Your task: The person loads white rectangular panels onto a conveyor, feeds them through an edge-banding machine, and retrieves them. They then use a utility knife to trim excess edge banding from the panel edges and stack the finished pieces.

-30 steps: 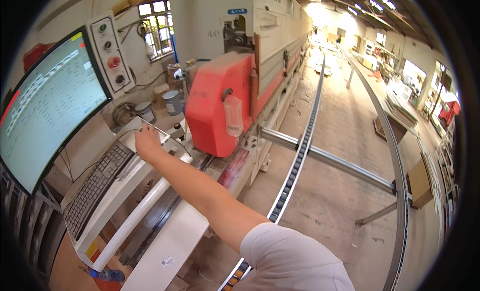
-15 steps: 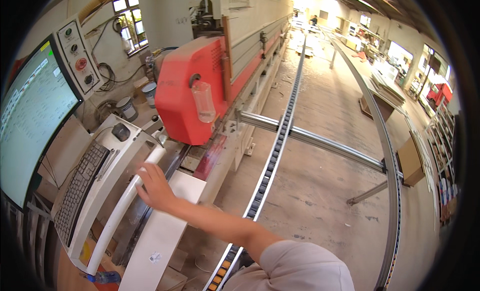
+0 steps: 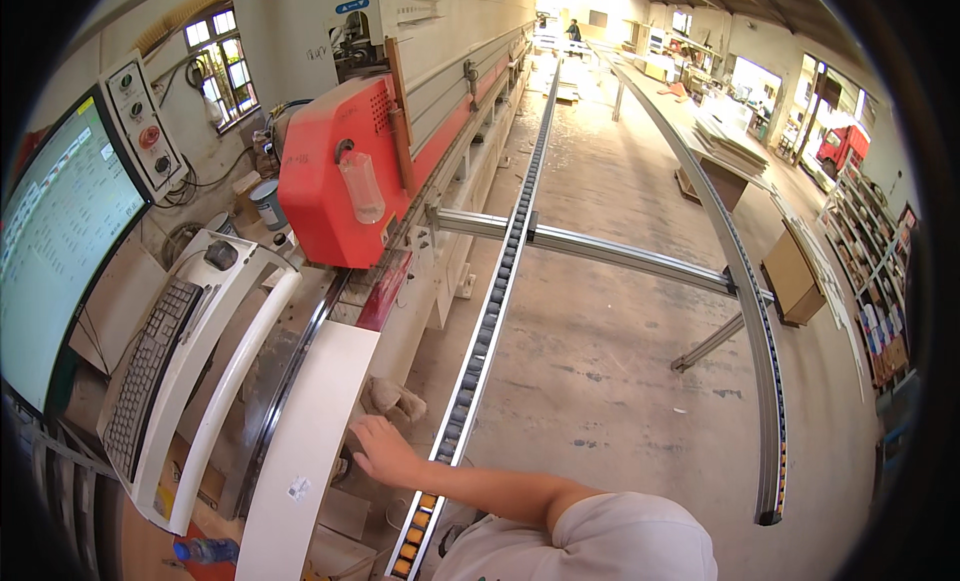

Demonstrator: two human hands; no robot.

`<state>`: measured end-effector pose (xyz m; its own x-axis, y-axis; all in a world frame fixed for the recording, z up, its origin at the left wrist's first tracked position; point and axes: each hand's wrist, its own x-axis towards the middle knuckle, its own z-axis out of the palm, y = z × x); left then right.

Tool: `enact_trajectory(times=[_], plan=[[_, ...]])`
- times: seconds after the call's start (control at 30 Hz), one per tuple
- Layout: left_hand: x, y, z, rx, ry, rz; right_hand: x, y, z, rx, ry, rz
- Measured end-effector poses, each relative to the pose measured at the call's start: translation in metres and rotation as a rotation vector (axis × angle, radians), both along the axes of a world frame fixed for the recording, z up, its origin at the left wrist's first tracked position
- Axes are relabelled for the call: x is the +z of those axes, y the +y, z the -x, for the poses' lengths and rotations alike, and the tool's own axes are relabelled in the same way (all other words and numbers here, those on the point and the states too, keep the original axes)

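My right hand (image 3: 385, 453) reaches in from the lower right, its fingers loosely extended and nothing visible in them. It hovers by the right edge of a long white panel (image 3: 318, 406); whether the fingertips touch the edge I cannot tell. A small printed label (image 3: 298, 488) is stuck on the panel. Just beyond the hand lies a beige cloth or glove (image 3: 398, 398). The panel's far end meets the bed of a large machine with a red cover (image 3: 335, 196). My left hand is out of view.
Left of the panel runs a curved white rail (image 3: 235, 391), with a keyboard (image 3: 152, 366), mouse (image 3: 221, 254) and monitor (image 3: 65, 241) beyond. A roller track (image 3: 490, 321) passes close on my right, joined by a metal crossbar (image 3: 630, 258). A bottle (image 3: 207, 551) lies bottom left.
My right hand has moved from over the white rail, across the panel, to its right edge. The view has shifted, and the beige cloth or glove now shows.
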<state>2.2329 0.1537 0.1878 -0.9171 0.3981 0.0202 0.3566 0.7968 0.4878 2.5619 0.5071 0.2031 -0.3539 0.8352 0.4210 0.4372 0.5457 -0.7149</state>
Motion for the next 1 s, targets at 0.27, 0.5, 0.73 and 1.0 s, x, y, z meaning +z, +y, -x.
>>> enact_trajectory(times=[0.27, 0.5, 0.73, 1.0], plan=[[0.035, -0.002, -0.024, -0.157, 0.096, 0.261, -0.025, -0.048, 0.041, 0.073, -0.151, 0.069], [0.06, 0.007, -0.039, -0.28, 0.08, 0.279, -0.016, -0.062, 0.054, 0.029, -0.225, 0.145], [0.049, 0.005, -0.033, -0.26, 0.066, 0.25, -0.018, -0.065, 0.054, 0.053, -0.187, 0.077], [0.051, 0.017, -0.044, -0.241, 0.087, 0.198, -0.015, -0.053, 0.06, 0.034, -0.178, 0.097]])
